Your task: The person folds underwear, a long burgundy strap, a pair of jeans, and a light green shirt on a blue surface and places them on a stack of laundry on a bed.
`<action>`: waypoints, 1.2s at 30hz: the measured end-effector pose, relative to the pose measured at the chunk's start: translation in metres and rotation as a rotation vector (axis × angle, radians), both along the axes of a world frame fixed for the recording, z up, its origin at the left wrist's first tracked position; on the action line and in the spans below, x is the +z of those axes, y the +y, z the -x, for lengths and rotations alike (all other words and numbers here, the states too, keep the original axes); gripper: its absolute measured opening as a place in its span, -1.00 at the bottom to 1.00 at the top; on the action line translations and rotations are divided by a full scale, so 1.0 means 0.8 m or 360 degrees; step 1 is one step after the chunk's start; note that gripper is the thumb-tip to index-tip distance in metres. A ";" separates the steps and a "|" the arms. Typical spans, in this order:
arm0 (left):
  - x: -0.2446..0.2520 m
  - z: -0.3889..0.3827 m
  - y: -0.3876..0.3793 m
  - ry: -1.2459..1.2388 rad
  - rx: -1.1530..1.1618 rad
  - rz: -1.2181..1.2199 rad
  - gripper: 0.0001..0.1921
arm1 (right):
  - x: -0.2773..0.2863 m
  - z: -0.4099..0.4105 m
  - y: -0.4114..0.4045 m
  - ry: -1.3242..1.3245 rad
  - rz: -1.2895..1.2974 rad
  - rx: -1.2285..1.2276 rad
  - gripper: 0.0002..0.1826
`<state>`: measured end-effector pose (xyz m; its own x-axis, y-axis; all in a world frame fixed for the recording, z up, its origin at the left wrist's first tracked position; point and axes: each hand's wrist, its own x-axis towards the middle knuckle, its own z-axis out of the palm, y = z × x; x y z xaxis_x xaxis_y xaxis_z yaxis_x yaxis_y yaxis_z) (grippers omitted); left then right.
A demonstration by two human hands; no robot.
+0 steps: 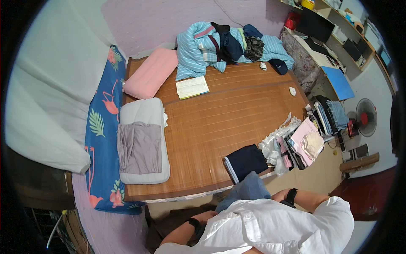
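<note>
My left hand (204, 217) is low at my side, by the blue-grey denim (247, 190) in front of my white shirt. On the other side my right hand (280, 195) is near my hip, partly hidden by its wrist strap. The fingers of both hands are too hidden to show whether they hold anything. Just beyond the denim, a folded dark navy garment (247, 162) lies at the bed's near edge. To its right are a crumpled clear plastic bag (276, 147) and a stack of folded clothes (305, 139), with pink and cream pieces on top.
A brown mat (209, 127) covers the bed. On it are a grey-white pillow (141, 109), a pink pillow (152, 73), an open notebook (192, 87) and a striped blue quilt (193, 54) under clothes. A fan (366, 117) and a desk with a monitor (314, 24) stand right.
</note>
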<state>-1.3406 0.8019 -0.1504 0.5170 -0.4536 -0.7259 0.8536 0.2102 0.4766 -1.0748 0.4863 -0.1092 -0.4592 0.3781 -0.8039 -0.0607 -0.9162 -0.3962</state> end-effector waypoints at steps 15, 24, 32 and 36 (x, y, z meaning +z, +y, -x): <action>-0.023 -0.168 0.080 -0.0390 0.0330 -0.0359 -0.87 | 0.057 -0.133 0.155 -0.1575 -0.0821 0.0048 -0.71; -0.009 -0.298 0.157 -0.0275 0.0697 -0.0703 -0.83 | 0.000 -0.325 0.280 -0.1579 -0.0990 -0.0095 -0.70; -0.063 -0.465 0.187 0.0150 0.0842 -0.0911 -0.76 | -0.061 -0.495 0.359 -0.1609 -0.1048 -0.0532 -0.78; -0.151 -0.531 0.212 0.0136 0.0438 -0.1231 -0.67 | -0.128 -0.581 0.387 -0.1476 -0.0946 -0.0802 -0.82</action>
